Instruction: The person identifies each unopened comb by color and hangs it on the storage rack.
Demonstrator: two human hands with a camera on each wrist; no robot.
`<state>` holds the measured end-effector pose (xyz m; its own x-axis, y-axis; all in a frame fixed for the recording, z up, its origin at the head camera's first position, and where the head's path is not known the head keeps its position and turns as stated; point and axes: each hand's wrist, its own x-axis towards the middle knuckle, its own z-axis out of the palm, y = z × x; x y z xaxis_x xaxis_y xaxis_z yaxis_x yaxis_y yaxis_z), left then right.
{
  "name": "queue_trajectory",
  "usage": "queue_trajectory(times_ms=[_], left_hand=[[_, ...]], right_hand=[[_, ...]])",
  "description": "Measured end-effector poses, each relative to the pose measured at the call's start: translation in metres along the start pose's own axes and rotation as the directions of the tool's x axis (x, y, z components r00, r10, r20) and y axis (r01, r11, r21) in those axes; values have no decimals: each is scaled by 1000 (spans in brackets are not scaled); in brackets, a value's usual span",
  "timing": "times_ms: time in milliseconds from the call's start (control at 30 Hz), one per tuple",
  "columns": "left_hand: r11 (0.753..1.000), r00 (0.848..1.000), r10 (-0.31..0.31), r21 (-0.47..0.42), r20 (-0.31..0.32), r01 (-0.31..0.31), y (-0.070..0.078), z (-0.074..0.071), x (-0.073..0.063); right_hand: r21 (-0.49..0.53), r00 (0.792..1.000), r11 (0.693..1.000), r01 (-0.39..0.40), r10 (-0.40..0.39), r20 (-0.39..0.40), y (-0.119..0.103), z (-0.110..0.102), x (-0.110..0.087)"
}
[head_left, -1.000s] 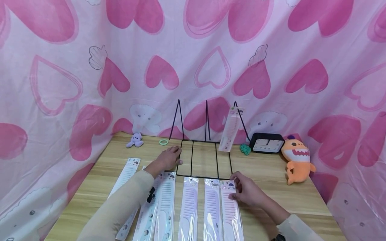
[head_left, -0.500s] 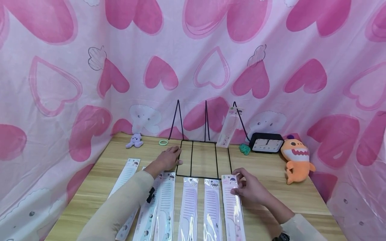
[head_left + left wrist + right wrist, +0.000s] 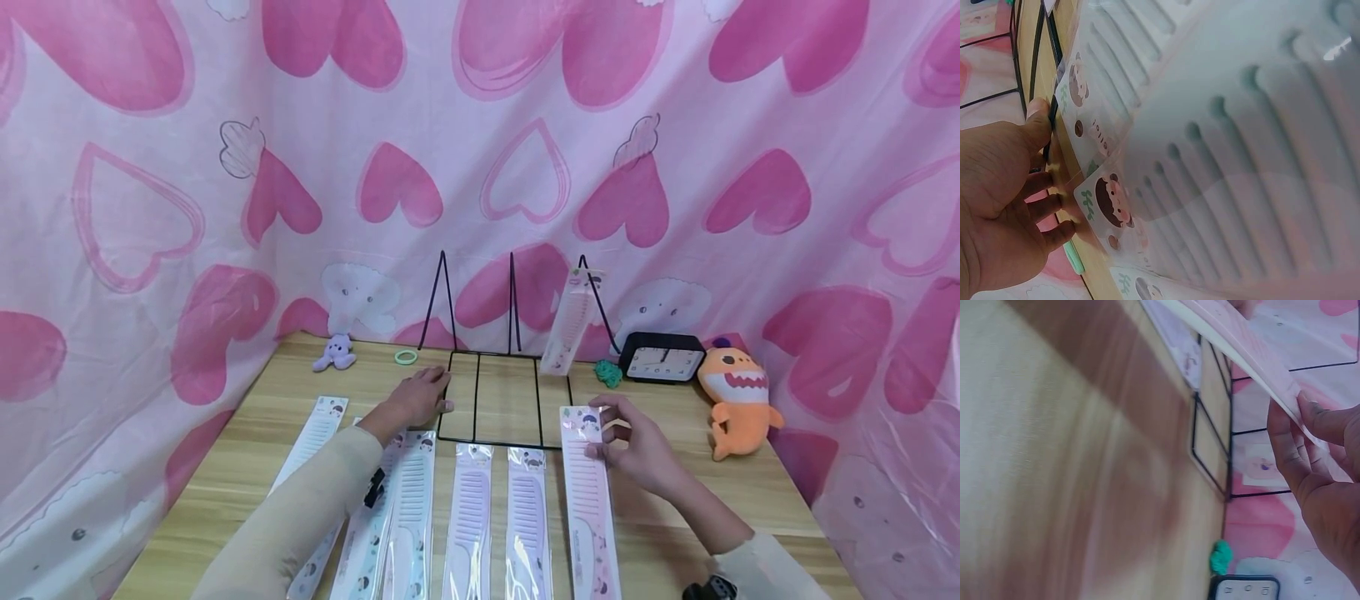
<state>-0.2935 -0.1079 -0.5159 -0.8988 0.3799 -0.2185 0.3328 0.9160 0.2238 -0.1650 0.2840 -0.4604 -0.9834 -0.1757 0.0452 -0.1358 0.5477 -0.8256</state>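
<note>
My right hand pinches the top edge of a packaged pink comb between thumb and fingers. In the right wrist view the pink comb is raised off the wooden table. At the left side of a black wire rack rests my left hand; the left wrist view has its thumb at the wire and its other fingers loosely bent near the wood. Another packaged pink comb hangs from the rack's right prong. Two packaged purple combs lie in front of the rack.
Several packaged blue-green combs lie at the left, partly under the left forearm. Along the back are a purple plush toy, a green ring, a green lump and a black clock. An orange plush shark sits right.
My right hand has lifted the pink comb off the table, moving it up and slightly right. The hanging comb has swung a little. My left hand stays in place.
</note>
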Motion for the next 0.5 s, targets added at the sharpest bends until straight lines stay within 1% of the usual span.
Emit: queue_trajectory(times_ms=[200,300,400,500], left_hand=[[1000,1000,-1,-12,3,1,1,0,2],[1000,1000,-3,-18,8,3,0,1,2],[1000,1000,-5,-11,12,5,0,1,2],[1000,1000,-4,-6,10,4,1,2,1]], right_hand=[[-21,997,998,53,-55,-59,-16,-13,-2],[-49,990,994,102,-107,-96,-25,-18,-5],[-95,974,981,169,-181,-139,-35,-21,-9],[-153,945,959,237,-265,-190,-42,-23,-13]])
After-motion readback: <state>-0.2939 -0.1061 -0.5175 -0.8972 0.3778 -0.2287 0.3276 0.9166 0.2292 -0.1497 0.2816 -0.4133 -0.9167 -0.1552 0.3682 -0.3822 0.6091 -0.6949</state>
